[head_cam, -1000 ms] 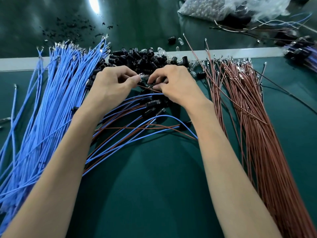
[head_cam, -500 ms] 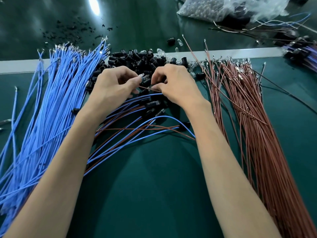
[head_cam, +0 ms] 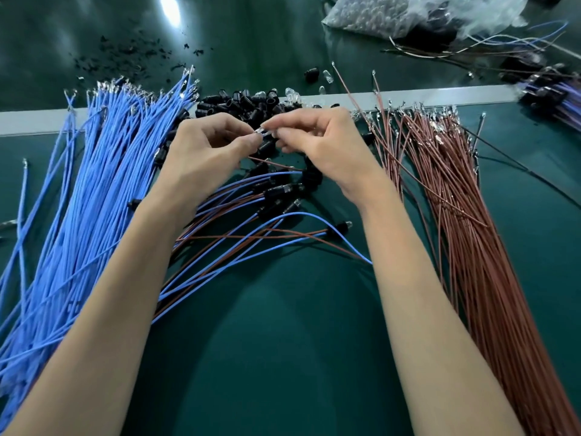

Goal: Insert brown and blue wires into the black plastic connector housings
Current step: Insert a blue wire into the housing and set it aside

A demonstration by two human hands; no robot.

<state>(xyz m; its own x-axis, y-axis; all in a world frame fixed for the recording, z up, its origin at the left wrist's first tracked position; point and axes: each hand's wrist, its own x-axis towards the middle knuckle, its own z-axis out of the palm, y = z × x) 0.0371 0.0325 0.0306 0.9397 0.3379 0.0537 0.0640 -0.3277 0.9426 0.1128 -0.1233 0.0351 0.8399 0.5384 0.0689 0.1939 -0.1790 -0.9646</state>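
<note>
- The left hand (head_cam: 207, 152) and the right hand (head_cam: 323, 146) meet fingertip to fingertip just in front of the pile of black housings (head_cam: 245, 100), all fingers curled.
- Both hands pinch a small clear part (head_cam: 262, 131) between thumb and forefinger. Whether a housing is also in the grip cannot be told.
- A single brown wire (head_cam: 276, 164) runs slantwise under the hands, on the near side of the pile.
- The blue wires (head_cam: 94, 190) lie in a thick fanned bundle left of the pile, their metal tips level with it.
- The brown wires (head_cam: 456, 221) lie in a like bundle right of the pile, tips towards the far side.
- Nearer than the pile, between the forearms, lie joined sets (head_cam: 251, 215): blue and brown wires crossed over one another, with black housings on their ends.
- A grey strip (head_cam: 31, 121) runs sideways across the green mat (head_cam: 283, 357), passing under the pile.
- Beyond the pile and to its right sits a clear plastic bag (head_cam: 393, 17) of small parts.
</note>
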